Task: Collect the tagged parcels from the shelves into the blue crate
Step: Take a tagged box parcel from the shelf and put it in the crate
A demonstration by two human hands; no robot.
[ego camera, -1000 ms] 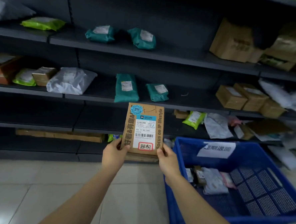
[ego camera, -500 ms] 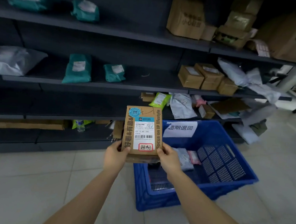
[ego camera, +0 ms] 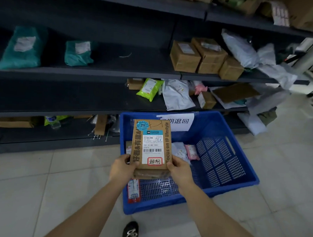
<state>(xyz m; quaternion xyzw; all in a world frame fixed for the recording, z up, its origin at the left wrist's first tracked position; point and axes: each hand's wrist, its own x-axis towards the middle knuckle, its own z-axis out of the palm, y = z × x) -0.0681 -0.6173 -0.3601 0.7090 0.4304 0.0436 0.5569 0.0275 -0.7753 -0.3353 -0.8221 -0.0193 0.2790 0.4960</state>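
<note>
I hold a flat brown cardboard parcel (ego camera: 151,145) with a white shipping label and a red-edged handwritten tag. My left hand (ego camera: 122,168) grips its lower left corner and my right hand (ego camera: 181,170) its lower right corner. The parcel hangs over the left part of the blue crate (ego camera: 226,185), which stands on the floor in front of the shelves. Inside the crate lie a white bag (ego camera: 180,151), a pink packet (ego camera: 192,152) and a red-and-white packet (ego camera: 133,191). A white paper sign (ego camera: 182,122) is stuck on the crate's far wall.
Dark shelves (ego camera: 100,71) carry two teal bags (ego camera: 79,53), brown boxes (ego camera: 205,56), a lime green packet (ego camera: 149,88) and grey bags (ego camera: 177,95). More bags hang off the right shelf end (ego camera: 275,74). My shoe (ego camera: 130,233) shows on the pale tiled floor.
My view has swung right and down. The parcel, still in both hands, has gone from in front of the shelves to above the crate.
</note>
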